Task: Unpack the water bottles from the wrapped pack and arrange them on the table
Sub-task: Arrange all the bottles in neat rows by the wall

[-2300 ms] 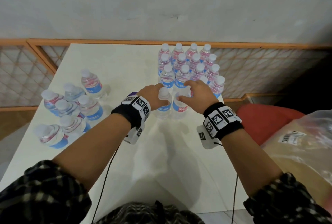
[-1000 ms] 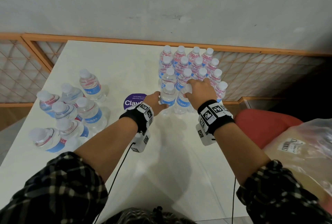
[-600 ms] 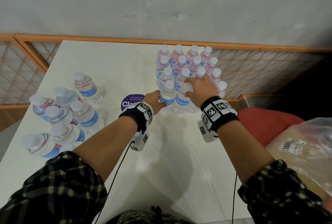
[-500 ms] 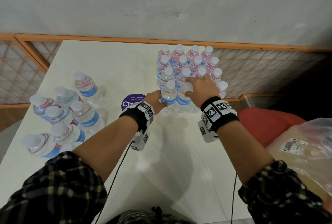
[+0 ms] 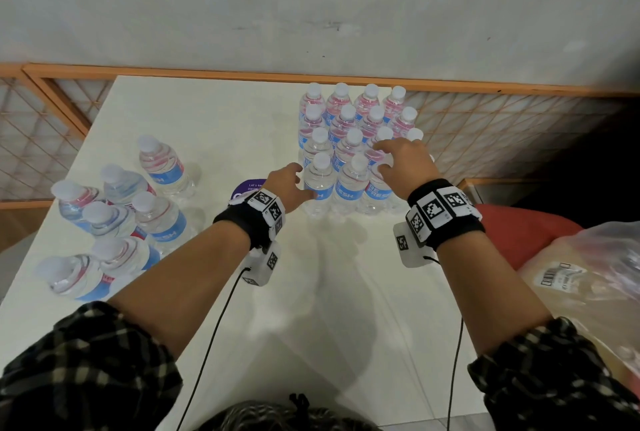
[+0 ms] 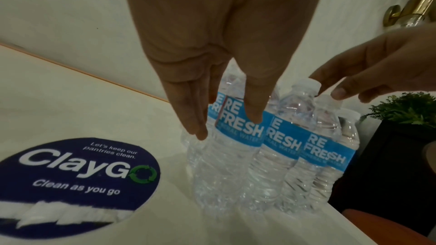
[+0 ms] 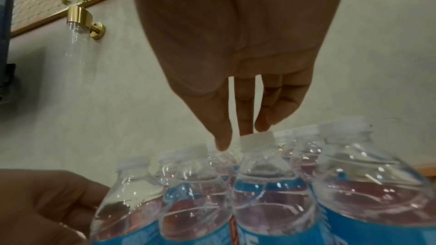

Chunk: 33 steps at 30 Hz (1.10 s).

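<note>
**A:** Looking at the fingers first: left hand (image 5: pixel 289 185) is relaxed, fingertips (image 6: pixel 253 116) just touching the front-left bottle (image 5: pixel 318 185), not wrapped around it.

**B:** Yep, and the right hand (image 5: pixel 403 166) is spread loose over the caps, grasping nothing. Arranged block (image 5: pixel 353 140) stands upright at the table (image 5: pixel 207 119) back-right; loose bottles (image 5: pixel 114 212) well apart on the left.
</note>
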Motion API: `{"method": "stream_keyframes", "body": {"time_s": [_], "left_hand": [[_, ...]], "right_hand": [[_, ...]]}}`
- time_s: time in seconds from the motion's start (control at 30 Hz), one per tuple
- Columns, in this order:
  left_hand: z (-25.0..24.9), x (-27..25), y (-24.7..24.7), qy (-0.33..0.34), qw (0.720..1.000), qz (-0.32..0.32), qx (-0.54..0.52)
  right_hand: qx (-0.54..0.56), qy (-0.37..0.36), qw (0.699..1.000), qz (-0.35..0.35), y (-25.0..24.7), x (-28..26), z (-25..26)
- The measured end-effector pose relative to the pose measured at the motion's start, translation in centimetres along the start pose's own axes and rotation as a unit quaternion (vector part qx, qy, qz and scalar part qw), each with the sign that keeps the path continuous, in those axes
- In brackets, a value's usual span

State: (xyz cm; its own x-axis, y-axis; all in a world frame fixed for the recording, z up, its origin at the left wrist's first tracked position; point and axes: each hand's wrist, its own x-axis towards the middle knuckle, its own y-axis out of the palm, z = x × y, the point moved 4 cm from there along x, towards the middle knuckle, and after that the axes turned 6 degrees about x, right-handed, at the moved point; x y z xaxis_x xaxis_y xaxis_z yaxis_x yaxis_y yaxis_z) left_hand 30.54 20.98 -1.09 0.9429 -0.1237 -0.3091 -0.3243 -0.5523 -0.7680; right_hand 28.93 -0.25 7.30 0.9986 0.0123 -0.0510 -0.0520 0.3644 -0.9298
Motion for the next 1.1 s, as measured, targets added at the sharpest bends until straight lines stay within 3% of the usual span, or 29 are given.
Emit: {"method": "stream_keyframes", "body": {"time_s": [0.23, 0.53, 0.67, 0.77, 0.87, 1.0, 1.1], "left_hand": [[-0.7, -0.2, 0.3, 0.036, 0.999, -0.009, 0.004], [-0.8, -0.7, -0.1, 0.028, 0.999, -0.016, 0.038], [1.0, -1.0, -4.1, -0.039, 0.990, -0.130, -0.033], [2.6, -1.4, -8.7, -0.072, 0.960, -0.265, -0.049], [4.6, -2.1, -12.5, -0.143, 0.925, -0.351, -0.024], [8.2, -2.2, -15.3, -0.211, 0.883, -0.420, -0.016], [10.4, -1.8, -15.9, -0.261, 0.878, -0.400, -0.013]], "right_hand": [[-0.009, -0.063, 0.998, 0.014, 1.5, -0.3, 0.7], [-0.050, -0.068, 0.996, 0.038, 1.7, -0.8, 0.5], [-0.040, -0.077, 0.996, 0.020, 2.1, -0.3, 0.4], [0.005, -0.056, 0.998, -0.024, 1.7, 0.0, 0.0], [-0.029, -0.051, 0.998, -0.018, 1.5, 0.3, -0.2], [-0.031, -0.020, 0.999, -0.015, 1.2, 0.9, -0.5], [-0.024, -0.004, 0.999, -0.021, 1.1, 1.1, -0.6]]}}
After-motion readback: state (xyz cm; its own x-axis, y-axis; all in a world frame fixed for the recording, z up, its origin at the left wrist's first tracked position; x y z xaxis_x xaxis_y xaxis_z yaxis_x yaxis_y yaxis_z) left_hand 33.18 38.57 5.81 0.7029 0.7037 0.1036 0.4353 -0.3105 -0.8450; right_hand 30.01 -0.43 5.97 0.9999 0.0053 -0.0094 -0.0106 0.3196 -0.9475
